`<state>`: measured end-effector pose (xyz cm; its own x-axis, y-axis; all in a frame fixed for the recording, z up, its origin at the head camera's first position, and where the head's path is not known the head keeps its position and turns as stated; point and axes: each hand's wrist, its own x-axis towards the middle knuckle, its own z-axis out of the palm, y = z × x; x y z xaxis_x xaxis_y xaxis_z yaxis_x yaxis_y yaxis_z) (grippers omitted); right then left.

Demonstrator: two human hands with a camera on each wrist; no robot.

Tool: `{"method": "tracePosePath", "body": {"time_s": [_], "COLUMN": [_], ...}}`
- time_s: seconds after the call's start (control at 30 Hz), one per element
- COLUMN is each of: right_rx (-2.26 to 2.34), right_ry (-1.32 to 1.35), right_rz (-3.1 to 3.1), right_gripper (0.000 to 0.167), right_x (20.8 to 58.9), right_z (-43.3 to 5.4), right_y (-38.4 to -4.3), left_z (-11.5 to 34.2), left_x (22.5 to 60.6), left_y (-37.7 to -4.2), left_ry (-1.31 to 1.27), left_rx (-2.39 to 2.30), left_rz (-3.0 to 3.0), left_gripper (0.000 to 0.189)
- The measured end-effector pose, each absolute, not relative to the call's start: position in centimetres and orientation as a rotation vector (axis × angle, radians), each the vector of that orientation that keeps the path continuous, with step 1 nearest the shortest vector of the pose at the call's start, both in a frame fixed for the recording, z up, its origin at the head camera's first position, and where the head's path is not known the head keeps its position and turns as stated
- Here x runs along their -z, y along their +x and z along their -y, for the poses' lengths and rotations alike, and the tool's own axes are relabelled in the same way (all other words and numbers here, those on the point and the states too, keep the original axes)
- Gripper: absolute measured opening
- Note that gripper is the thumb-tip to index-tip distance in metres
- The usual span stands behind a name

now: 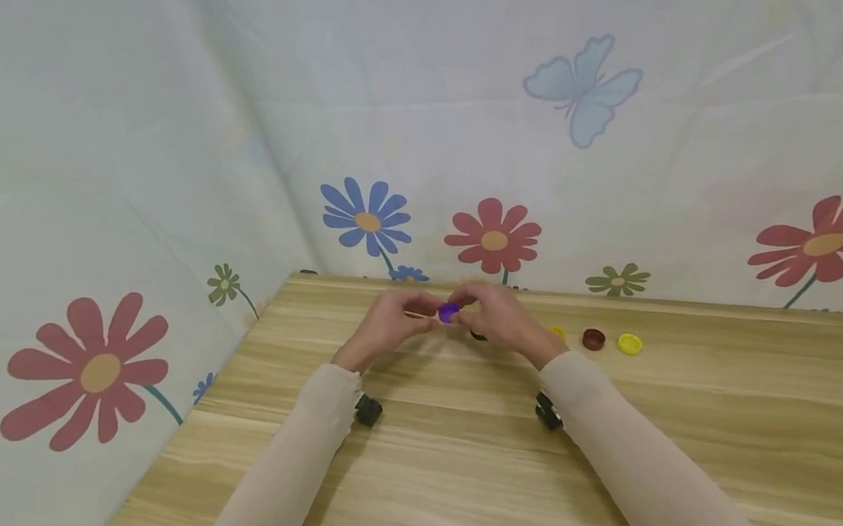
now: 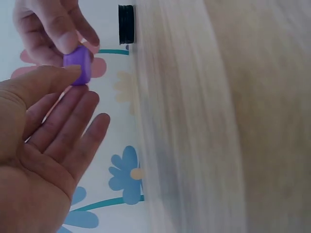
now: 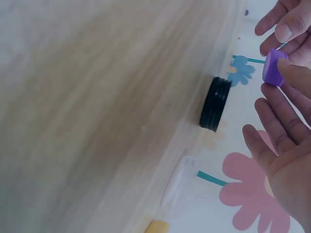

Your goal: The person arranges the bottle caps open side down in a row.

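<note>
A small purple cap (image 1: 448, 312) is up above the far part of the table between my two hands. My right hand (image 1: 498, 313) pinches it, with the thumb on its face in the right wrist view. On the other side, my left hand (image 1: 394, 321) has its thumb over the purple cap (image 2: 81, 63) in the left wrist view, the other fingers stretched out below. A black ridged lid (image 3: 215, 104) stands on the table just beyond, partly hidden by the right hand in the head view.
A dark red cap (image 1: 593, 339) and a yellow cap (image 1: 630, 344) lie to the right on the wooden table (image 1: 441, 465). Another yellow cap (image 1: 557, 332) is half hidden behind the right wrist. A clear ridged lid (image 3: 179, 182) lies near it. A flowered cloth (image 1: 433, 130) hangs along the back edge.
</note>
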<state>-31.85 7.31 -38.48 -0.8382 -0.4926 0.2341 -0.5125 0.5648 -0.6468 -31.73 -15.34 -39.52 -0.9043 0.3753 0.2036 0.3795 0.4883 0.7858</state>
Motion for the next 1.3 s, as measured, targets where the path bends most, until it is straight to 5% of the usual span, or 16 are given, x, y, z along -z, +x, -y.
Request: {"method": "tracePosePath", "body": {"time_s": [1.3], "right_rx": [-1.533], "right_ry": [0.812], "right_rz": [2.466], "right_gripper": [0.024], "right_x": [37.8], "right_z": [-7.9], "right_y": [-27.8], "left_z": [15.3], "left_x": [38.5], "left_y": [-29.8], "left_ry": [-0.773], "left_rx": [1.547], "left_rz": [2.469], "left_gripper": [0.022]}}
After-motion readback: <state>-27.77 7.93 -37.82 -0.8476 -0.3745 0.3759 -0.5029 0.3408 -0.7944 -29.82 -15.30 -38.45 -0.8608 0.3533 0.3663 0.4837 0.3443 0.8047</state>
